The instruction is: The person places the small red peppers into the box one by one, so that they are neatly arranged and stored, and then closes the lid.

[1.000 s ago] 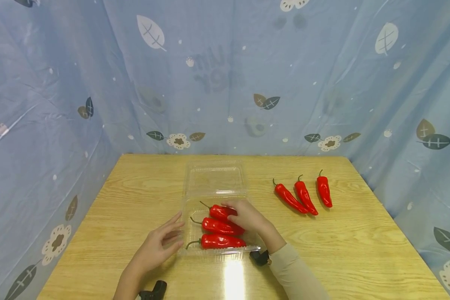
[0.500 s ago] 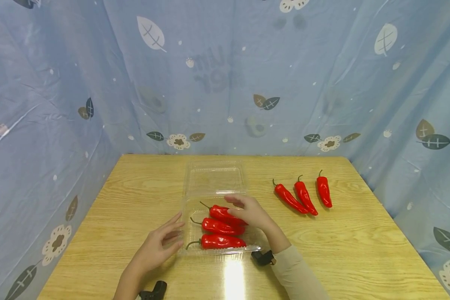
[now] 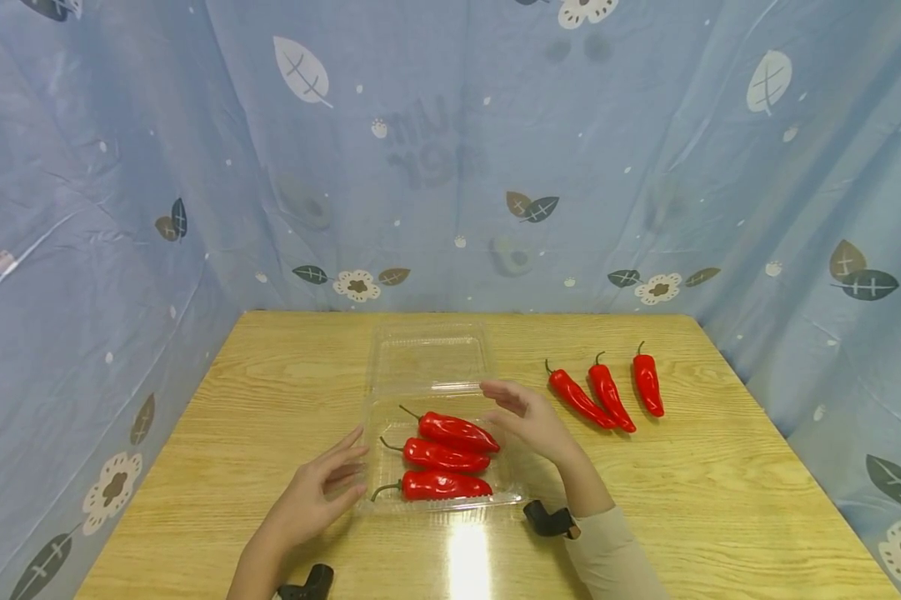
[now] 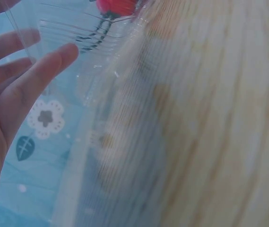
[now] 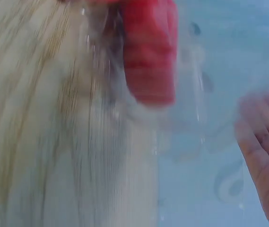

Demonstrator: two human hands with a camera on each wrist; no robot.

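Note:
Three red chili peppers lie side by side in the base of a clear plastic clamshell box [image 3: 390, 417]: a far one [image 3: 458, 432], a middle one [image 3: 446, 456] and a near one [image 3: 444, 485]. Their green stems point left. My left hand [image 3: 318, 500] is at the box's left wall with fingers extended; in the left wrist view the thumb and fingers [image 4: 18, 94] are by the clear side. Just off the right rim, my right hand [image 3: 533, 423] hovers with relaxed fingers and holds nothing. The right wrist view is blurred, with a pepper [image 5: 151, 56] inside the box.
The clear lid [image 3: 431, 354] lies folded back behind the base. On the wooden table [image 3: 285, 375] to the right are three more peppers: a left one [image 3: 579, 400], a middle one [image 3: 611, 396] and a right one [image 3: 648, 385]. A blue patterned curtain [image 3: 420, 225] surrounds the table.
My right hand has let go of the far pepper, which now rests in the box. It has moved right, away from the peppers. The left hand stays in place.

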